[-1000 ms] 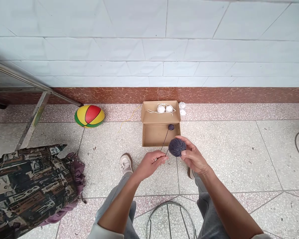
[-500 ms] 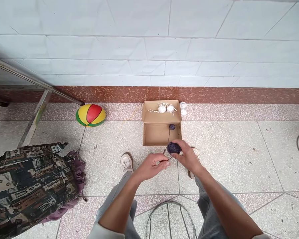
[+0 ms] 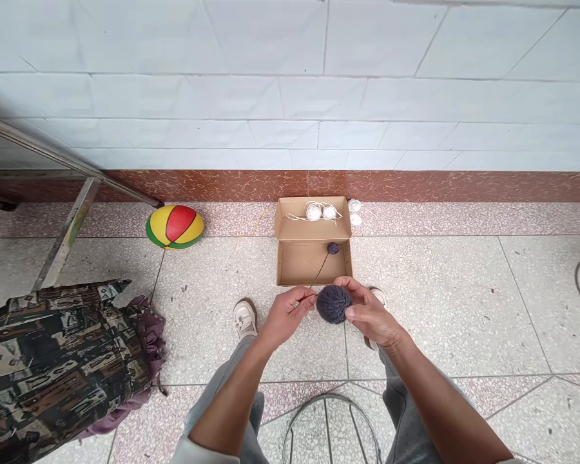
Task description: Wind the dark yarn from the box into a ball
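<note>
Head view: patterned fabric point(image 3: 72, 348) is well left of the left fingers. Cardboard box point(image 3: 297, 264) lies open on the floor just beyond both sets of fingertips, lid half farthest out. Striped ball point(image 3: 175, 225) is far left of and beyond the left fingers.

Left hand point(image 3: 285, 316): thumb and fingers pinched on a strand. Right hand point(image 3: 370, 316): fingers and thumb gripping the right side of the big yarn ball point(image 3: 334, 304), which sits between the two hands, in front of the box. Left fingertips just beside it; can't tell if they touch.

My read: winding is the step in hand, right holding the ball, left guiding. Next wrap calls for light, even tension and a small turn of the ball.

Big yarn ball: dark purple-grey, roundish, compact, strand ridges visible, no loose loops I can see.

White yarn balls point(image 3: 321, 212) in the lid, past the fingers, loose ends trailing. Small dark ball point(image 3: 333, 248) beyond the fingertips, in the box's right far corner. Smallest: dark strand point(image 3: 320, 267), fairly straight from there to the left fingers.
</note>
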